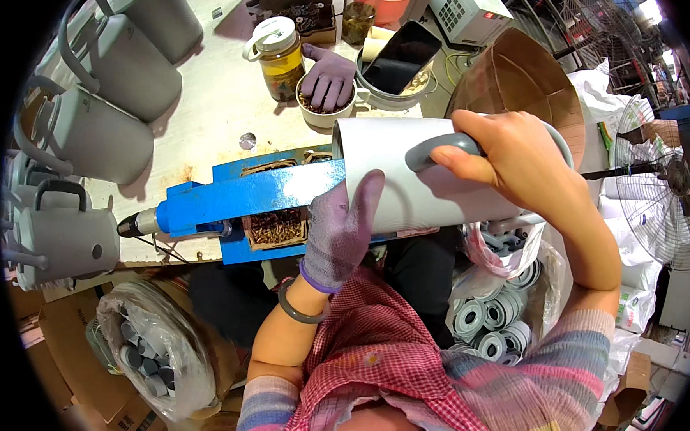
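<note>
A light grey jug [395, 201] lies on its side. Its open end is fitted over the tip of a blue machine arm [258, 195]. My right hand [513, 156], ungloved, is wrapped round the dark grey handle [443, 149] on the jug's upper side. In a purple glove, my left hand [338, 231] holds the jug at its rim, the thumb lying along the outer wall; some of its fingers are hidden. Under the blue arm, a box of small brass-coloured fasteners [275, 229] sits on the blue machine base.
Several grey jugs [95, 135] stand at the left. Behind the arm are a white cup [324, 117] with a loose purple glove [328, 77] on it, a lidded jar [278, 59] and a phone [403, 56] on a pot. Bags of parts [153, 350] flank my lap.
</note>
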A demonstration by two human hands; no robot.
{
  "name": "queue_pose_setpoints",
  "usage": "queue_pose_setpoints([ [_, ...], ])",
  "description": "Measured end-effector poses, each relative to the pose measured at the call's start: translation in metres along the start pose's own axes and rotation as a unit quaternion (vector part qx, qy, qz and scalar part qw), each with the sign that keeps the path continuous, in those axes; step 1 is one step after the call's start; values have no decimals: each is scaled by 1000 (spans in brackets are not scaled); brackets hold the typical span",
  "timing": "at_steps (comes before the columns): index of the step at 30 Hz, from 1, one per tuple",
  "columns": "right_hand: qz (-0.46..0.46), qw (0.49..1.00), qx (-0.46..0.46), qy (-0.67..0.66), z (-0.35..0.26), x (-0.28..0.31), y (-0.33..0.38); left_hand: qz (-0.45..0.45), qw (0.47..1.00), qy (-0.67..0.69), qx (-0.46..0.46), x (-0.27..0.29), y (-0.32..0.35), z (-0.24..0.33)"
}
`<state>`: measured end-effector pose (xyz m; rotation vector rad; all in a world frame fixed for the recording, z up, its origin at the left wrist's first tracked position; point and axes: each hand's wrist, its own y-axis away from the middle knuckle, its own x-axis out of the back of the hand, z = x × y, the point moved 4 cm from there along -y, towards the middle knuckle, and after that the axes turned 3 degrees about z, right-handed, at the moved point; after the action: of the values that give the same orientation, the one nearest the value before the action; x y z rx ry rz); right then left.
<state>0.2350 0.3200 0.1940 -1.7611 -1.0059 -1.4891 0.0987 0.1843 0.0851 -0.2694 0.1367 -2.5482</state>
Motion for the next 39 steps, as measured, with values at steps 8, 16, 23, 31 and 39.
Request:
queue_pose_setpoints([
  [8, 63, 998, -1, 18, -4, 4, 14, -36, 980, 119, 155, 6, 1, -6],
  [16, 170, 920, -301, -186, 137, -5, 210, -272, 926, 175, 195, 21, 95, -39],
  [23, 114, 782, -344, -507, 115, -137, 351, -507, 758, 347, 220, -101, 171, -48],
  [31, 281, 711, -420, -489, 132, -242, 415, -125, 909, 266, 296, 56, 182, -127],
  [39, 38, 908, -405, -96, 55, -572, 490, -79, 918, 315, 226, 132, 201, -149],
])
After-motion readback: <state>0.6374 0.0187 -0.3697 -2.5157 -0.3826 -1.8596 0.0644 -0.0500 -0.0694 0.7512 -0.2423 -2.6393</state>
